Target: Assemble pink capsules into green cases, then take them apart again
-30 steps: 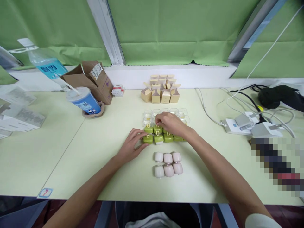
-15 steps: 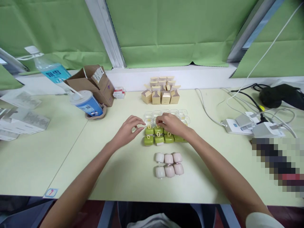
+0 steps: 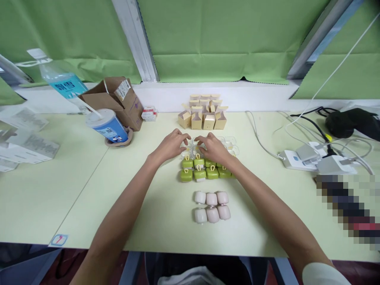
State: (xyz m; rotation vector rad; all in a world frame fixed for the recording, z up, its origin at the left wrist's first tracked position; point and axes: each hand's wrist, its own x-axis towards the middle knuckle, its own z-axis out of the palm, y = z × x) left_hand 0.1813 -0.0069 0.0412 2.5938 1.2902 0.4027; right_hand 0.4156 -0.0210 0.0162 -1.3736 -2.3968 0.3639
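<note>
Two rows of clear plastic cases (image 3: 232,149) stand in the middle of the table, partly covered by my hands. My left hand (image 3: 172,145) reaches over their left end, thumb and fingers apart; I cannot tell whether it touches one. Beside it my right hand (image 3: 214,150) hangs over the same cases, its fingers bent and parted, with nothing visible in it. Directly in front of them sit two rows of small green cases (image 3: 212,173) with yellow loops on top. Nearer to me lie two short rows of rounded pale pink and white cases (image 3: 212,214).
Small open cardboard boxes (image 3: 196,121) are grouped by the wall. On the left are a blue cup (image 3: 108,128), a brown carton (image 3: 127,101), a tilted bottle (image 3: 63,81) and white boxes (image 3: 32,146). A power strip (image 3: 297,160) and cables occupy the right.
My left hand has moved forward and right, over the clear cases. My right hand has shifted slightly forward, away from the green cases, and its fingers have spread.
</note>
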